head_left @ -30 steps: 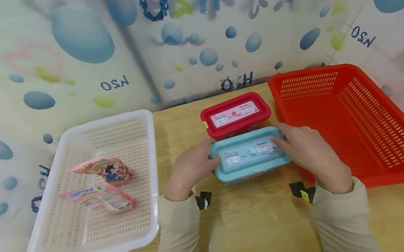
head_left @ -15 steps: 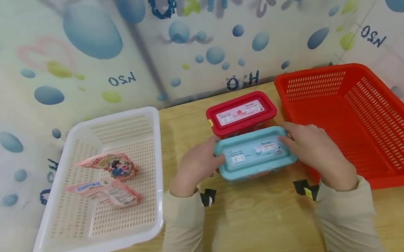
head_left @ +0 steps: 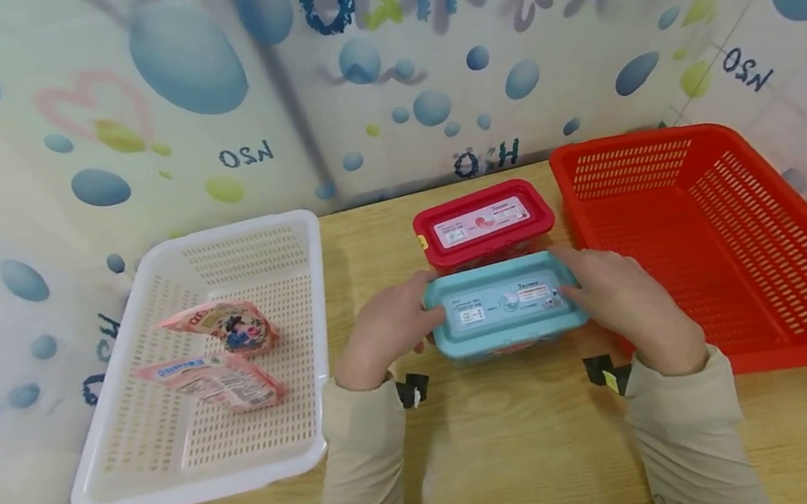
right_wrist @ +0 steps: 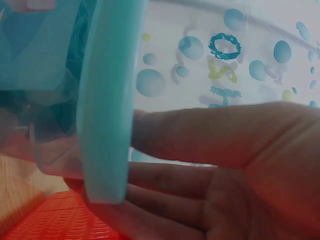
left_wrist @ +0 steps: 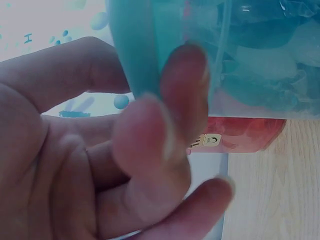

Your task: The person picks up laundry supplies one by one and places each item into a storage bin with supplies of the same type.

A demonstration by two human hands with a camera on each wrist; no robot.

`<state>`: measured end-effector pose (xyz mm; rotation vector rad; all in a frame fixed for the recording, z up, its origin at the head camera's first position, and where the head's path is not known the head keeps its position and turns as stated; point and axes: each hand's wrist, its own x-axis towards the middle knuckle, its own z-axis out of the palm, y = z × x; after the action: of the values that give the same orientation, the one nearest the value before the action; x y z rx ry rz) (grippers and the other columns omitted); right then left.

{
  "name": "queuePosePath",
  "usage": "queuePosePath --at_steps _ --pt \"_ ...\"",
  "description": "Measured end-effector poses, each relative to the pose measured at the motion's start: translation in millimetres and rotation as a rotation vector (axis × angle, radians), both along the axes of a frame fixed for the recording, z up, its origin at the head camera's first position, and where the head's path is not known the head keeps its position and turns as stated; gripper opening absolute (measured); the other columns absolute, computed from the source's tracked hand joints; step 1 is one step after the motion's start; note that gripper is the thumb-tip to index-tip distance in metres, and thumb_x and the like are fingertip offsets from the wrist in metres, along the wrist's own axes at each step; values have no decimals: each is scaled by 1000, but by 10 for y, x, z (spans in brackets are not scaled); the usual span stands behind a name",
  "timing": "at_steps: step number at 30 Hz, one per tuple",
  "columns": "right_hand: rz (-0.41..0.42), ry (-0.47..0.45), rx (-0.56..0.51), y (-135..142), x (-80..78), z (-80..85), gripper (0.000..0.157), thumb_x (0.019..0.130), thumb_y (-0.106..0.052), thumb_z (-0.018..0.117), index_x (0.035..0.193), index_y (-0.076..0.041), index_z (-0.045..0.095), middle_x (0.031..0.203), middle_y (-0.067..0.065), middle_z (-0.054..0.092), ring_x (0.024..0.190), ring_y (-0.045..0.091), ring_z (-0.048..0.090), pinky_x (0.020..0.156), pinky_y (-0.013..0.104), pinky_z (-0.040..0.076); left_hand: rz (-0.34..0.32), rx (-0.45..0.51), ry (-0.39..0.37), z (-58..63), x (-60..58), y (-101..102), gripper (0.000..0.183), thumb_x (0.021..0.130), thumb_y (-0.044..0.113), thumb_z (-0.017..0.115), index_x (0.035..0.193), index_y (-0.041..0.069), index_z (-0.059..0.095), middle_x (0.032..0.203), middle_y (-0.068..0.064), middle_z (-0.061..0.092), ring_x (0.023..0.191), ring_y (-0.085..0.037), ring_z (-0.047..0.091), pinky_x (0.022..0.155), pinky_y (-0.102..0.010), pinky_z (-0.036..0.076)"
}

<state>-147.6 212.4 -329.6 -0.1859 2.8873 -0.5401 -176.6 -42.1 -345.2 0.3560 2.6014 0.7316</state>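
Since half a second ago, the thumb of the right hand has moved from the lid's top toward its edge, and the turquoise-lidded plastic box has shifted very slightly left. I judge this as a small correction of the grip, not yet as carrying.

Taking this box as landmark: the wooden table extends beneath, the red perforated basket is to its right, and the white perforated basket is well to its left, with one pink packet and a second pink packet inside. Just behind it is a crimson-lidded box; whether they touch, I cannot tell. The left hand grips its left end, the right hand its right end.

Only the left-wrist view clearly shows wrapped pieces through the box's side; the right-wrist view shows fingers curled past the lid's rim, which the head view hides.
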Motion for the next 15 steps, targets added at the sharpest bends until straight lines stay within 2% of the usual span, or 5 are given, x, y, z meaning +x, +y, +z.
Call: queuePosePath --at_steps 6,15 --pt "20 6 2 -31 8 7 69 77 -17 69 136 -7 35 113 17 50 92 29 46 72 43 48 5 7 -11 8 3 -3 52 84 27 57 132 16 38 78 0 58 51 -15 57 51 -29 45" --pt "17 -42 -21 -29 9 9 68 78 -14 67 137 -9 33 116 16 47 96 31 43 74 44 46 18 -1 14 -1 10 22 51 83 26 58 130 15 39 81 -1 57 51 -15 56 50 -28 45"
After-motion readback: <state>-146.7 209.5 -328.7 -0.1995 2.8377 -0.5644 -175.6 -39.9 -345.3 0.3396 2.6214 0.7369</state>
